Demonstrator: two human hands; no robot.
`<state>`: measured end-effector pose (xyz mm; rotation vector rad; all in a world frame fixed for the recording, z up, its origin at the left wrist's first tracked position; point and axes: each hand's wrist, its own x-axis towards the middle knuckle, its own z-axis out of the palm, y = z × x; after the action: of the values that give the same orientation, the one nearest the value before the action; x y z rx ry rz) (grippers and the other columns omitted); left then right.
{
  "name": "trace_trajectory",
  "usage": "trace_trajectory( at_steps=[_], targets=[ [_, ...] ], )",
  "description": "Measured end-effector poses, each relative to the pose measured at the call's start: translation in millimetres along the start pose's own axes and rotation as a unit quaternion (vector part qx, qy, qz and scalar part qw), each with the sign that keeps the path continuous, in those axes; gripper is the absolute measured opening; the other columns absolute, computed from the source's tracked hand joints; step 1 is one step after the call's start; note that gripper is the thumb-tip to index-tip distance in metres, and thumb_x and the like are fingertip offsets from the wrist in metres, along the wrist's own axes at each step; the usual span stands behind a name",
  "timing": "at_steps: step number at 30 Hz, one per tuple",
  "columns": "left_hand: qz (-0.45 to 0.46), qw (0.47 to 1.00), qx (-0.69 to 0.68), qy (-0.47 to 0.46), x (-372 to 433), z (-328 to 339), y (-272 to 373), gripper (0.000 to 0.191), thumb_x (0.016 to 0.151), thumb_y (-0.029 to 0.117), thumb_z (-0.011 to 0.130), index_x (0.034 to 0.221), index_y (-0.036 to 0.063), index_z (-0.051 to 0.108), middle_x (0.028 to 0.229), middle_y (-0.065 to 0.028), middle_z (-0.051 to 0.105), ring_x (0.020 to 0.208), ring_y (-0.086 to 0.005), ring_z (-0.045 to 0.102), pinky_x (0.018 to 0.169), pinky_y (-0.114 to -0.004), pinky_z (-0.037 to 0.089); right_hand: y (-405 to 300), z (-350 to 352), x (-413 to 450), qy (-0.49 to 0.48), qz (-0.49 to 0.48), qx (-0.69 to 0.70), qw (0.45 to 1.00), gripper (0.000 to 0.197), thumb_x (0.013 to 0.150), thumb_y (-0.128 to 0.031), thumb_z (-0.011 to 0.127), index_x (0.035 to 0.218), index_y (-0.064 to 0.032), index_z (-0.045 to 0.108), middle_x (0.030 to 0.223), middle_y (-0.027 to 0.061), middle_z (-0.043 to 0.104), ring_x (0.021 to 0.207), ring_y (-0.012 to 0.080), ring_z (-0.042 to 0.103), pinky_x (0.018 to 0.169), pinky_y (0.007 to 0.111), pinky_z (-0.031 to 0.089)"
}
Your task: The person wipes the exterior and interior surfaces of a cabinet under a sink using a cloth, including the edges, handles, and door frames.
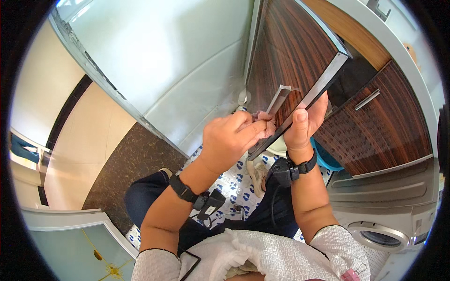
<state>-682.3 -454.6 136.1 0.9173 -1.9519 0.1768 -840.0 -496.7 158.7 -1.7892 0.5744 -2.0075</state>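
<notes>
My left hand (228,138) grips a pink cloth (268,129) and presses it against the lower part of an open wood-grain cabinet door (291,45), just by its metal handle (279,98). On the other side of the door, my right hand (306,123) steadies the metal-trimmed edge, its thumb up along the trim and its fingers behind the panel. Those fingers are partly hidden by the door.
A second wood-grain door (383,126) with a metal handle is at the right, above a front-loading washing machine (379,235). A blue basin (325,156) stands below the cabinet. White tiled wall (197,70) rises at the left of the open door.
</notes>
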Motion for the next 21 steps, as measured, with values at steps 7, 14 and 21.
trace_trajectory(
  at_steps=[7,14,21],
  targets=[
    [-0.131,0.986,-0.091,0.055,28,-25,12,0.027,0.069,0.009,0.07,0.095,0.0174,0.069,0.078,-0.001,0.06,0.059,-0.0181,0.06,0.054,-0.029,0.048,8,-14,5,-0.03,-0.099,-0.126,0.987,0.063,0.086,-0.043,0.056,0.125,0.0059,0.047,0.128,0.0215,0.048,0.118,0.0294,0.047,0.101,0.039,0.034],
    [0.0,0.998,0.023,0.066,76,-41,16,0.028,0.069,0.007,0.067,0.096,0.0162,0.069,0.092,-0.0018,0.059,0.073,-0.0189,0.062,0.06,-0.029,0.05,2,-21,9,-0.025,-0.106,-0.173,0.979,0.061,0.087,-0.043,0.054,0.123,0.0051,0.049,0.124,0.0213,0.052,0.115,0.0305,0.049,0.1,0.039,0.035],
    [0.089,0.99,0.099,0.039,92,-22,20,0.024,0.073,0.002,0.063,0.092,0.0164,0.069,0.089,-0.0034,0.061,0.072,-0.0225,0.063,0.06,-0.028,0.051,2,-22,4,-0.003,-0.074,-0.109,0.991,0.057,0.086,-0.042,0.055,0.121,0.0033,0.051,0.12,0.0202,0.055,0.112,0.0302,0.052,0.098,0.039,0.037]
  ],
)
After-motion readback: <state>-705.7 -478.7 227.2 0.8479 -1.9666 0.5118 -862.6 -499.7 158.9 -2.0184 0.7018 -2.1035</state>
